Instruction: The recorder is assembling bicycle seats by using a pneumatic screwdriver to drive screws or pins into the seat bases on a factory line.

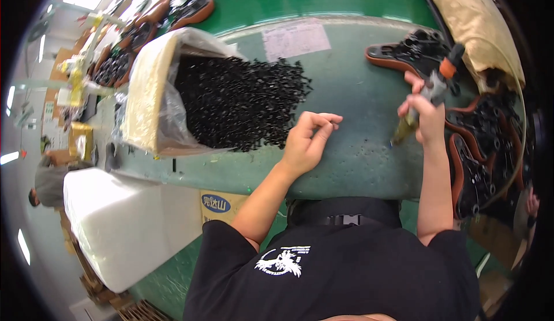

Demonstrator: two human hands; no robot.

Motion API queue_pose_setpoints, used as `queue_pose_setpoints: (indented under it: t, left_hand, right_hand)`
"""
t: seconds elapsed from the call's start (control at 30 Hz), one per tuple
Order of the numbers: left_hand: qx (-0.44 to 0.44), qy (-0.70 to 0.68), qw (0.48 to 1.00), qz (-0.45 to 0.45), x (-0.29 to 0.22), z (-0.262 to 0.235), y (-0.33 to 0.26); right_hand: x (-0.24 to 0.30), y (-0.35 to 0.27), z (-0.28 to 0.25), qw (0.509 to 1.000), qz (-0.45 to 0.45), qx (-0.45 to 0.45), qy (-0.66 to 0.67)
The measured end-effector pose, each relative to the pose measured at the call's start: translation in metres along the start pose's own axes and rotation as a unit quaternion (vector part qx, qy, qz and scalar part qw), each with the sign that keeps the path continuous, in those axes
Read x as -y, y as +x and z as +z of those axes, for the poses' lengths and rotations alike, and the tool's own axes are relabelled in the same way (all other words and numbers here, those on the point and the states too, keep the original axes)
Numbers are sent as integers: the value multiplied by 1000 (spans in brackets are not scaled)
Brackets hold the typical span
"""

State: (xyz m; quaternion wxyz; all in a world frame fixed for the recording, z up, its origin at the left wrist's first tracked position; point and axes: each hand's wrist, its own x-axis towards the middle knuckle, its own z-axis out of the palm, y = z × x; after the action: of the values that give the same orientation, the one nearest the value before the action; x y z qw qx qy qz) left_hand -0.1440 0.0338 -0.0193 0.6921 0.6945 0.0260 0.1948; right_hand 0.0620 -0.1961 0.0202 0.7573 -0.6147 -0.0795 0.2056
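My left hand (307,143) is just right of a heap of small black parts (248,102), over the green-grey bench top (352,165). Its thumb and fingers are pinched together; anything between them is too small to make out. My right hand (426,119) is wrapped round a handheld power driver (434,90) with a grey body, orange collar and black end. The driver's yellowish nose tilts down toward the bench. Beyond it lies an upturned bicycle saddle (398,57), brown-edged with black fittings underneath. The driver's tip is apart from the saddle.
Black parts spill from a plastic-lined carton (149,90) on its side at the left. More saddles (470,165) crowd the right edge beside a thin hose (524,125). Paper (295,38) lies at the back. A large white block (124,223) stands lower left; a person (49,182) is beyond.
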Motion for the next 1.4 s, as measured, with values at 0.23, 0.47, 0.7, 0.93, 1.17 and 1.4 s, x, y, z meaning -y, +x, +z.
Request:
queue_pose_setpoints:
  t: [0.23,0.47,0.7,0.93,1.17,1.4]
  left_hand:
    - [-44,-210,967,-136,-9,15,-7]
    - [-98,-124,977,-143,-10,9,-20]
    - [-71,-171,970,-158,3,8,-3]
    - [-40,-178,979,-95,-12,33,-7]
    - [92,-356,923,-111,-46,66,-25]
    - [75,-308,945,-87,-41,74,-29]
  right_hand:
    - [7,77,5,982,28,-32,184]
    - [-10,10,12,982,51,113,142]
    - [31,-94,-49,971,162,175,-22]
    - [87,-132,-51,993,-63,85,42]
    - [95,-121,10,890,-310,274,192]
    - [105,-125,20,903,-295,300,90]
